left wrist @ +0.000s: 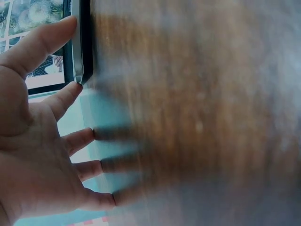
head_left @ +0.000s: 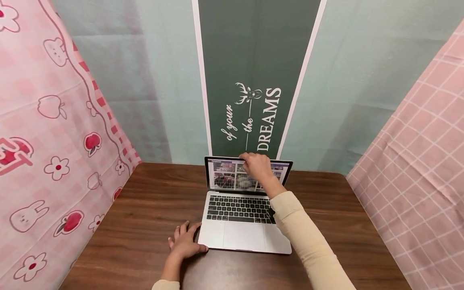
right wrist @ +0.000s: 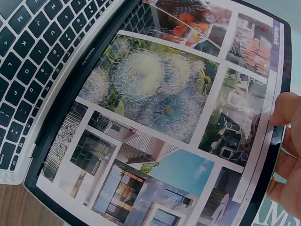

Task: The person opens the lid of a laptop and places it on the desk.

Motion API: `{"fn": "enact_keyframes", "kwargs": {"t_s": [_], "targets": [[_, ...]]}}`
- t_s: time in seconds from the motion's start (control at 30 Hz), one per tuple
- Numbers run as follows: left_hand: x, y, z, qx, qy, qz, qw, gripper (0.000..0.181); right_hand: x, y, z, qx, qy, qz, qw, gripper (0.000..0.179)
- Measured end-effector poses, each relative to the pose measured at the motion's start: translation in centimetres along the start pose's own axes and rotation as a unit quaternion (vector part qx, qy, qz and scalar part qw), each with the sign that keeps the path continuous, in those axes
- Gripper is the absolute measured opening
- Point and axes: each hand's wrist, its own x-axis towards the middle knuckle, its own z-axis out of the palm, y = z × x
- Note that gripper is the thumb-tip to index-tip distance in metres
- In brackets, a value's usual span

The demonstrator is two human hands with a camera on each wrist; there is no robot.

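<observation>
A silver laptop (head_left: pixel 244 235) with black keys stands unfolded on the wooden table, its lit screen (left wrist: pixel 44 73) showing a grid of pictures. My right hand (head_left: pixel 256 166) pinches the top edge of the lid, thumb in front and fingers behind, as the right wrist view shows. In that view the screen (right wrist: pixel 155 99) fills most of the frame, with part of the keyboard (right wrist: pixel 28 61) beside it. At the laptop's front left corner rests my left hand (head_left: pixel 185 243), fingers spread; its thumb and index fingertip touch the base's edge and the other fingertips meet the table.
The brown wooden table (head_left: pixel 145 209) extends to both sides of the laptop. Behind it hangs a green cloth (head_left: pixel 253 48) with white lettering. Pink patterned cloths hang at the left (head_left: pixel 72 133) and the right (head_left: pixel 417 161).
</observation>
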Motion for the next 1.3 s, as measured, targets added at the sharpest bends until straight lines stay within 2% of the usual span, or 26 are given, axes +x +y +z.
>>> {"fn": "enact_keyframes", "kwargs": {"t_s": [0.37,0.6,0.77,1.0,1.3], "targets": [[-0.2,0.1,0.1,-0.007,0.014,0.003,0.9999,0.084,0.7,0.5,0.7,-0.003,0.024,-0.003,0.9997,0.028],[-0.1,0.0,0.1,0.004,0.014,-0.005,0.9999,0.085,0.7,0.7,1.3,-0.004,0.064,-0.026,0.9976,0.023],[0.0,0.1,0.2,-0.003,0.014,-0.002,0.9999,0.084,0.4,0.8,2.0,-0.033,0.088,0.002,0.9956,0.023],[-0.1,0.4,0.3,0.002,0.016,0.0,0.9999,0.084,0.4,0.7,2.4,-0.05,0.088,0.051,0.9936,0.023],[-0.2,0.4,0.1,0.006,0.016,-0.003,0.9999,0.084,1.1,0.7,2.1,-0.055,0.08,0.044,0.9943,0.019]]}}
